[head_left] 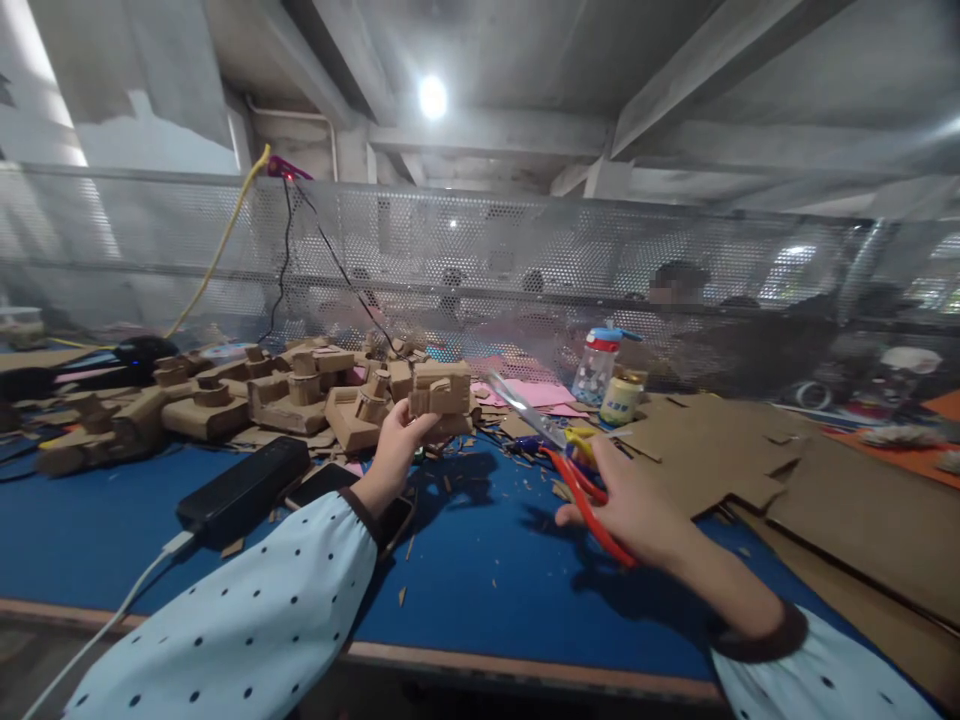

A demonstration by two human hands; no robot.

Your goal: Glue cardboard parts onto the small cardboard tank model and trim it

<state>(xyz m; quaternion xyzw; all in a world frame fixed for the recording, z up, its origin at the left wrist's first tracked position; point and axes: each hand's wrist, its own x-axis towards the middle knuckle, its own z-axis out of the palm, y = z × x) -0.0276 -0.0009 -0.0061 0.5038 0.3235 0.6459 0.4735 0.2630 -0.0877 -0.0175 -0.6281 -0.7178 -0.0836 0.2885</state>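
My left hand (pixel 405 440) is closed round a small boxy cardboard model (pixel 441 392), raised above the blue tabletop with its cut-out side toward me. My right hand (pixel 622 500) grips red-handled scissors (pixel 589 510). Their metal blades point up and left toward the model, apart from it. Something yellow and blue (pixel 581 445) shows by the right fingers; I cannot make out what it is. Beyond and left of my left hand stand several cardboard tank-like models (pixel 289 400), close together.
A black power bank (pixel 244 490) with a white cable lies left, beside a dark phone (pixel 324 485). Flat cardboard sheets (pixel 720 450) cover the right side. A blue-lidded bottle (pixel 598 365) and a yellow-labelled jar (pixel 621 398) stand behind. A perforated metal screen (pixel 480 250) borders the back.
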